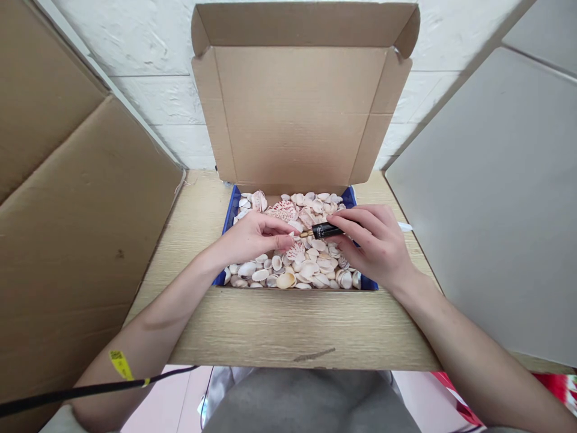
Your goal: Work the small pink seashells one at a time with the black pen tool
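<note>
My left hand (pixel 264 233) pinches a small pale seashell (pixel 291 236) between thumb and fingertips. In my right hand (pixel 376 237) is a slim black hand drill (pixel 327 230) with a brass-coloured chuck, held almost level. Its tip points left at the seashell; whether the bit touches or enters the shell is too small to tell. Both hands are over an open cardboard box (pixel 295 114) with blue sides, filled with loose seashells (pixel 311 267). Among these shells is a red-and-white ribbed scallop shell (pixel 296 252), just below the drill's tip.
The box stands on a wooden table (pixel 288 325), its lid raised against a white brick wall (pixel 157 96). Cardboard panels (pixel 85 222) enclose the left, a grey panel (pixel 500 210) the right. A black cable (pixel 90 390) with a yellow tag crosses the lower left.
</note>
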The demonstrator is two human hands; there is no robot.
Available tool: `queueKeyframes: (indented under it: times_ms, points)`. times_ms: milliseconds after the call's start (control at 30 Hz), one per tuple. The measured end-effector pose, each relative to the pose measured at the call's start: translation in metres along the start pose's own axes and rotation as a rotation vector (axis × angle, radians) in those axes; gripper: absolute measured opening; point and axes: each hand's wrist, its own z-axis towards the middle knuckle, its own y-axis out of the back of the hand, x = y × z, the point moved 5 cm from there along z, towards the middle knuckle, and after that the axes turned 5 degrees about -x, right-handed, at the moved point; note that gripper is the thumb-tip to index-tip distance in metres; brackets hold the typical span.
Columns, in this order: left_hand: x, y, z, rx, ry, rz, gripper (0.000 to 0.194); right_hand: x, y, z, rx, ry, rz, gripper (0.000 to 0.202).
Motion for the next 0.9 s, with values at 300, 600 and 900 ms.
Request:
queueKeyframes:
  times_ms: [300, 600, 900]
  points:
    - [-0.006, 0.006, -0.001, -0.128, -0.061, -0.019, 0.031, -0.003, -0.008, -0.004, 0.107, -0.058, 0.052, 0.027]
    - [-0.008, 0.006, 0.000, -0.112, -0.090, 0.006, 0.027, 0.003, -0.004, 0.000, 0.103, 0.025, 0.033, 0.026]
    - [0.000, -0.001, 0.000, -0.006, -0.022, 0.023, 0.032, 0.009, 0.006, 0.004, -0.057, 0.078, -0.057, 0.035]
